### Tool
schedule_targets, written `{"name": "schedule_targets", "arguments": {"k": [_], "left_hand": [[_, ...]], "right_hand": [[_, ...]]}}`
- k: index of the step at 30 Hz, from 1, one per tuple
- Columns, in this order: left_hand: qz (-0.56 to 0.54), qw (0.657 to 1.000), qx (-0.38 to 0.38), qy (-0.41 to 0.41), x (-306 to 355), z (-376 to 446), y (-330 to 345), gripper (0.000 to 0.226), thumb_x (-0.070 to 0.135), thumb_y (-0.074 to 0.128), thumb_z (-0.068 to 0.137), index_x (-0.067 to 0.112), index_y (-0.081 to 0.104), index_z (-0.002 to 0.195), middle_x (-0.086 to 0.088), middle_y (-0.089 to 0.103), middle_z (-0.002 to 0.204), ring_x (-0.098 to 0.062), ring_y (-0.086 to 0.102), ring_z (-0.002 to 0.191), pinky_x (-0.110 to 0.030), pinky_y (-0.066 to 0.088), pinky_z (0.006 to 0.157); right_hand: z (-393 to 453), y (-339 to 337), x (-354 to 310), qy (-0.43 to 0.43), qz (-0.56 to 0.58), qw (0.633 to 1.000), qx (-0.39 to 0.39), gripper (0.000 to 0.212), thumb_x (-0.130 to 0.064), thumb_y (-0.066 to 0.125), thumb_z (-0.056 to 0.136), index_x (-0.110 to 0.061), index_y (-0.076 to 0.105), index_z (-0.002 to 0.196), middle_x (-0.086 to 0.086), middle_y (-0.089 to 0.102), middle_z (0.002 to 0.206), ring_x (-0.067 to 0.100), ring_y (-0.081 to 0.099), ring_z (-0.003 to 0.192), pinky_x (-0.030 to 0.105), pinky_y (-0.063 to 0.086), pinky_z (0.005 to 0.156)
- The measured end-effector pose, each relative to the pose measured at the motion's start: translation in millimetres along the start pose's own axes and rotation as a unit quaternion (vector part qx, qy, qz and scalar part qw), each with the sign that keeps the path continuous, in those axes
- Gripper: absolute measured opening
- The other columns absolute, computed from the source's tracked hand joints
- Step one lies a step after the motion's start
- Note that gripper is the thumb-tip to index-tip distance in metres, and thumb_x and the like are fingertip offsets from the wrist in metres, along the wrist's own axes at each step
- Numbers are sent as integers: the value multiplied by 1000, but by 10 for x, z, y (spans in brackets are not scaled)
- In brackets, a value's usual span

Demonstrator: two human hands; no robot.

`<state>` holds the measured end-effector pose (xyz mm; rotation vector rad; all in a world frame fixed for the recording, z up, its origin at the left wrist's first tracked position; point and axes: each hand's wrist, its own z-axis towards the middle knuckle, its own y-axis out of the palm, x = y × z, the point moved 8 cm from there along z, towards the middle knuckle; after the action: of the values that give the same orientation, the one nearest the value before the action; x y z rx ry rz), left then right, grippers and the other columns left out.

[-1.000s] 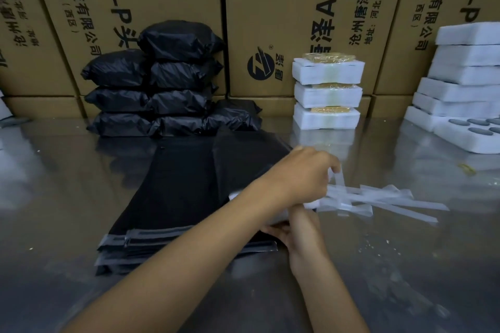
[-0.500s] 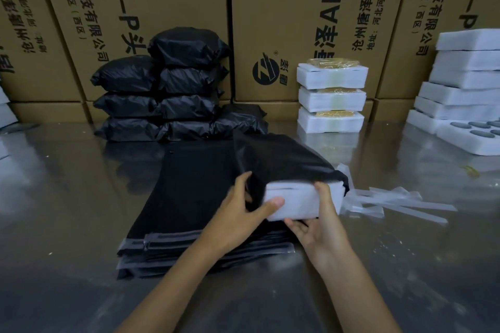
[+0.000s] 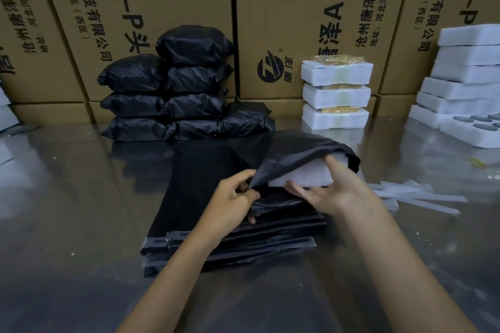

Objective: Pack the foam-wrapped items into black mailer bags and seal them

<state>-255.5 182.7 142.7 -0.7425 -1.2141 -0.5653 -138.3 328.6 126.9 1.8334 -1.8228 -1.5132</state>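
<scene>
A white foam-wrapped item (image 3: 300,176) sits partly inside a black mailer bag (image 3: 300,153), on top of a flat stack of empty black mailer bags (image 3: 200,189). My left hand (image 3: 232,200) pinches the bag's open flap at its left corner. My right hand (image 3: 332,189) holds the foam item's near end, thumb on top and fingers beneath it. Several sealed black bags (image 3: 178,94) are piled at the back. Three foam-wrapped items (image 3: 336,94) are stacked at the back centre.
Cardboard boxes (image 3: 162,8) line the back of the shiny table (image 3: 67,224). White foam trays (image 3: 465,84) are stacked at the right. Peeled white strips (image 3: 416,196) lie right of my hands.
The foam item has gone deeper into the bag. My left hand moved from the item's end to the bag flap; my right hand shifted onto the item's near end.
</scene>
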Motion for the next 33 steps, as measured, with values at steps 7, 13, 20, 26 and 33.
{"name": "schedule_targets", "arguments": {"k": [7,13,20,26,33], "left_hand": [[-85,988,129,-10,140,-6,-549,44,1,53,95,34,75,77,-2,72,68,-19,65,55,-28,52,45],[181,978,96,23,188,-77,-667,22,14,57,94,36,58,97,3,54,84,-20,57,76,-30,46,59],[587,751,219,208,902,26,-222,46,38,63,86,22,48,126,-7,43,113,-27,45,104,-39,40,78],[620,712,118,308,949,-85,323,23,14,66,85,17,59,107,-2,58,77,-25,60,51,-29,30,42],[556,692,157,433,894,-451,244,26,33,52,101,16,69,90,3,50,59,-15,45,40,-30,34,33]], "right_hand": [[171,373,229,-3,-18,1000,-14,35,-34,68,94,-10,53,114,21,50,140,45,57,115,53,59,65],[191,631,438,-26,-27,999,-25,32,-35,65,96,-8,54,109,19,51,123,41,53,122,47,55,86],[178,715,730,-51,-83,993,-59,25,-35,59,100,-12,66,106,12,69,101,27,68,94,41,57,64],[55,651,672,36,-58,997,-36,30,-24,40,107,-19,54,133,8,59,136,23,58,95,37,49,77],[13,444,428,-140,-452,878,73,43,3,26,107,10,24,150,23,26,161,21,29,139,-10,29,69]]}}
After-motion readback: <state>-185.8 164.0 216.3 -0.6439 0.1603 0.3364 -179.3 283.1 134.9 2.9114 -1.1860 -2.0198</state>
